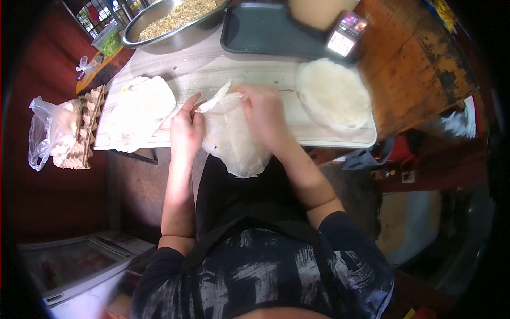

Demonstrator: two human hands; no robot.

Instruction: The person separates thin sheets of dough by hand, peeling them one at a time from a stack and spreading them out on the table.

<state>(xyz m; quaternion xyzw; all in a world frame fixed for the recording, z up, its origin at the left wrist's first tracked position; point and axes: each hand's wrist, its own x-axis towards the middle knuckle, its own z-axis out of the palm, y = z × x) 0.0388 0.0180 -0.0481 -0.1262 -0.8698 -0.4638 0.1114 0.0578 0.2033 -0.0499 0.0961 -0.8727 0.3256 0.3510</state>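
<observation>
A thin, pale, round wrapper sheet (236,141) lies at the middle of the table's front edge, its lower part hanging over. My left hand (187,130) is at its left side, fingertips closed at the end of a raised white flap. My right hand (264,111) is blurred and pinches the sheet near its top edge. To the right sits a stack of round white wrappers (333,94). On the left, more white sheets (142,109) lie loosely spread with uneven edges.
A metal bowl (130,43) of brownish shredded filling stands at the back left. Behind the wrappers are a dark tray (255,32) and a lit phone (346,36). Cardboard egg trays (91,125), a plastic bag (50,125) and a tub of chopped greens (109,41) are at left.
</observation>
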